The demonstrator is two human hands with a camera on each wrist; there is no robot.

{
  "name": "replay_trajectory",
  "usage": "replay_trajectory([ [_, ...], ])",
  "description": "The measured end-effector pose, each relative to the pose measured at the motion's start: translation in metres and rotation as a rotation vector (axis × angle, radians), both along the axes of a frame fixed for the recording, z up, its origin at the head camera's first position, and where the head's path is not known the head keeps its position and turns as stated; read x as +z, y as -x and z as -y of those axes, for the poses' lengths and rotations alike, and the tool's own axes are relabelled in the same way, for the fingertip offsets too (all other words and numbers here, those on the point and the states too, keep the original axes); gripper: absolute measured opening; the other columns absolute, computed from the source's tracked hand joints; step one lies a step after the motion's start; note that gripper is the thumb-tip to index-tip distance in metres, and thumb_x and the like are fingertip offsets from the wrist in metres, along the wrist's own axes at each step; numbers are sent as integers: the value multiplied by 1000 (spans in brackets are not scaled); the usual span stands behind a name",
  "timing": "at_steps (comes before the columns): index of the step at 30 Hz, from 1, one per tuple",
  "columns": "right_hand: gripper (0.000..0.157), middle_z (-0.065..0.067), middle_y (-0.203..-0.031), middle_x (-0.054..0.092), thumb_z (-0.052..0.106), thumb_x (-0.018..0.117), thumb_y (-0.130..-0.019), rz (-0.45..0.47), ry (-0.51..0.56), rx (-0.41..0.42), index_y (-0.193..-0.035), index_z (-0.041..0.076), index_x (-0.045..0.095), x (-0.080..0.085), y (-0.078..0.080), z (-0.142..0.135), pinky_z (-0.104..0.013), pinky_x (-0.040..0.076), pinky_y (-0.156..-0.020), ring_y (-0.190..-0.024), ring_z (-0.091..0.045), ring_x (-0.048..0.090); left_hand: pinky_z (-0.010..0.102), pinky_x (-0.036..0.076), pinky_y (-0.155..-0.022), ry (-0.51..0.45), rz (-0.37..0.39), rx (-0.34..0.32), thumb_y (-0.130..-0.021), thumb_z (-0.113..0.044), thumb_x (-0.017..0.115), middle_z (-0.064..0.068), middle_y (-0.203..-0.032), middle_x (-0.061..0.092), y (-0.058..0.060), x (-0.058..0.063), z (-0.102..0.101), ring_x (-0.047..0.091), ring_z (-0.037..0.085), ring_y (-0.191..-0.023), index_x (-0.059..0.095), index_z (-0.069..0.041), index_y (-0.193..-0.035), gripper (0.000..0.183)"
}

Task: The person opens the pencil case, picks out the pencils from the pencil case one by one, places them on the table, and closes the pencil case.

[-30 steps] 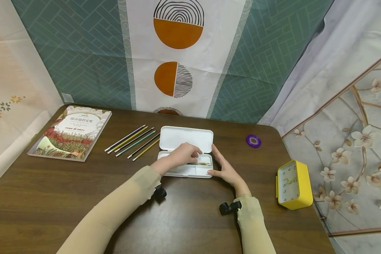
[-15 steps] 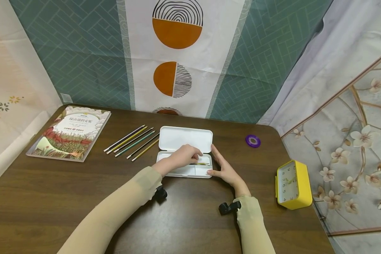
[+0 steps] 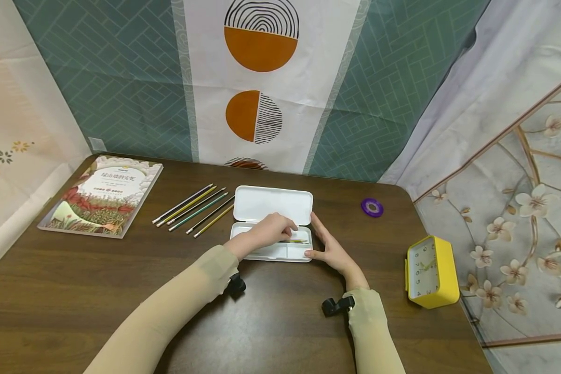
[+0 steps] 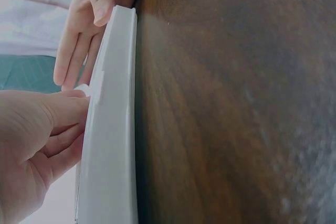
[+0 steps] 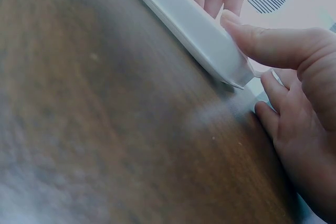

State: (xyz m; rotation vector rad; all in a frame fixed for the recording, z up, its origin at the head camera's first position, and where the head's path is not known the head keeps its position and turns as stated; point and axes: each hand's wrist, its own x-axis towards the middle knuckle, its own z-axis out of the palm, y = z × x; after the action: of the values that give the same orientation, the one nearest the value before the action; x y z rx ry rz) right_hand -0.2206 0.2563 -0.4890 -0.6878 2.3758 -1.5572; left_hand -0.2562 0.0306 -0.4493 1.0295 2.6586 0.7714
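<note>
A white pencil case (image 3: 273, 203) lies open at the middle of the dark wooden table, lid flat at the back. My left hand (image 3: 273, 227) reaches into its tray, fingers curled down on a yellow-green pencil (image 3: 300, 241) that lies along the long compartment. My right hand (image 3: 327, 249) holds the case's right end, thumb on the front wall and fingers along the side. In the left wrist view the case wall (image 4: 113, 129) runs between my left hand (image 4: 31, 140) and my right hand (image 4: 79, 30). The right wrist view shows my right hand (image 5: 294, 66) with its thumb on the case corner (image 5: 184, 22).
Several loose coloured pencils (image 3: 194, 209) lie in a fan left of the case. A picture book (image 3: 100, 195) lies at the far left. A purple tape roll (image 3: 372, 207) sits at the right rear, a yellow alarm clock (image 3: 432, 272) by the table's right edge. Curtains hang behind.
</note>
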Motion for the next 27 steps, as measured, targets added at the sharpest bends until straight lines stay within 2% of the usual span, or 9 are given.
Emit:
replay_trajectory([
  [15,101,-13,-165,1,-1,71,-84,9,22,9,-158,9,3,0,1,0,-58,11,-120,-152,-34,4,30,54,-85,1,-23,-83,-89,-1,67,4,-90,76,2,3,1,70,14,-87,72,-2,-113,24],
  [27,101,-11,-165,1,0,72,-84,7,16,4,-158,9,4,0,0,0,-57,11,-120,-152,-33,4,30,54,-85,2,9,-92,-89,1,66,5,-92,76,2,6,-1,69,15,-87,71,-2,-115,26],
])
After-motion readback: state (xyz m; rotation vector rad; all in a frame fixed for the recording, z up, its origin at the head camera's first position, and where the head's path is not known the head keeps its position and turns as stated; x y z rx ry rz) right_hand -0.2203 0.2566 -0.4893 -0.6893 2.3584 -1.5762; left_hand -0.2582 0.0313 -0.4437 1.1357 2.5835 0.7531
